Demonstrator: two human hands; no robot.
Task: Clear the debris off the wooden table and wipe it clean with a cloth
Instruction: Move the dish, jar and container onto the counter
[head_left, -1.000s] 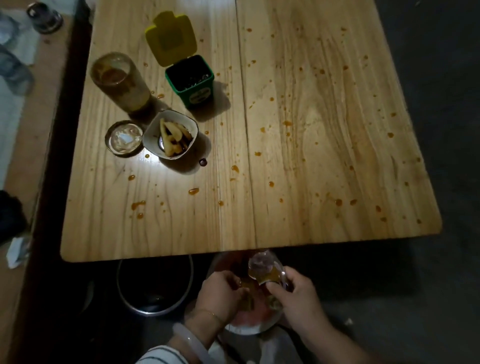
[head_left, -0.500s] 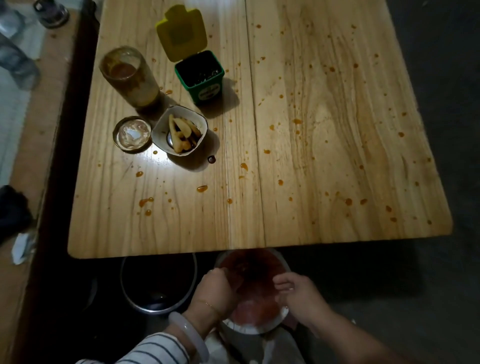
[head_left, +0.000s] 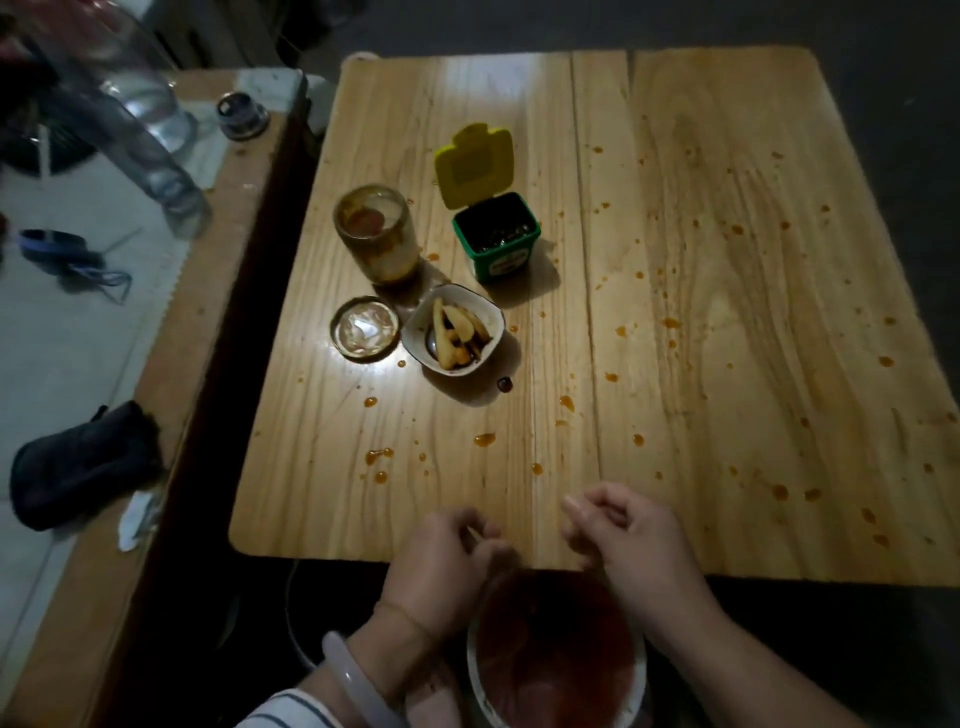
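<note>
Wooden light-grained desk (head_left: 675, 260) shows orange sauce spatters (head_left: 483, 439) throughout. Left hand (head_left: 447, 566) and right hand (head_left: 634, 540) hover over its 6 o'clock edge, each grip loosely curled, holding nothing. Smeared glass jar (head_left: 376, 234), green square tub (head_left: 498, 244) and white scrap bowl (head_left: 452, 330) stand towards 10 o'clock.

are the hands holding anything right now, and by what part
Nothing visible. The left hand and the right hand hover over the wooden table, fingers loosely curled and empty.
</note>
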